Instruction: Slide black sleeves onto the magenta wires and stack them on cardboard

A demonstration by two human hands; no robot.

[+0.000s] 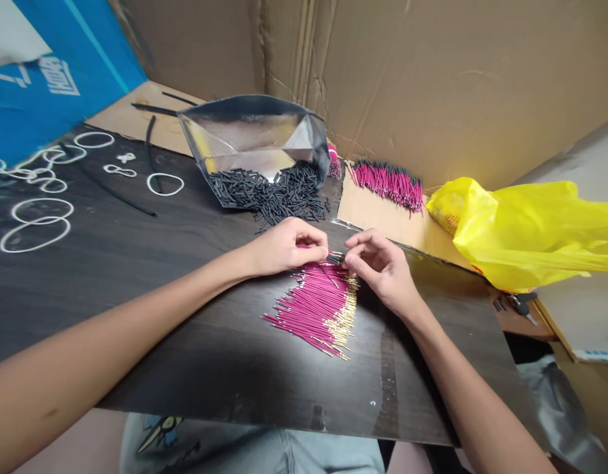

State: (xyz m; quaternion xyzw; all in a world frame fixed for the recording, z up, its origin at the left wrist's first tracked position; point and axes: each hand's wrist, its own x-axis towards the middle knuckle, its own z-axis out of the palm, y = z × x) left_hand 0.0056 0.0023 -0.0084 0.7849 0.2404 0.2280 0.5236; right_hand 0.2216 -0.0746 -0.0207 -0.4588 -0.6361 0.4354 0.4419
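Note:
My left hand (pixel 296 247) is closed in a pinch on a few pink wires, whose ends stick out to the right past the thumb with black sleeves on them. My right hand (pixel 383 266) faces it, thumb and index finger curled together at those wire ends. Whatever lies between its fingertips is too small to make out. Beneath both hands a bundle of pink wires (pixel 308 303) is spread on the dark table, its gold metal tips (pixel 344 316) pointing right. Just beyond my left hand, short black tubes (pixel 284 197) spill from an open silver-lined bag (pixel 249 128).
White rubber bands (pixel 41 217) lie at the left. Finished-looking pink wires with black ends (pixel 390 184) rest on a cardboard piece (pixel 373 214) behind. A yellow plastic bag (pixel 531 224) sits at the right. Cardboard walls (pixel 432 79) enclose the back.

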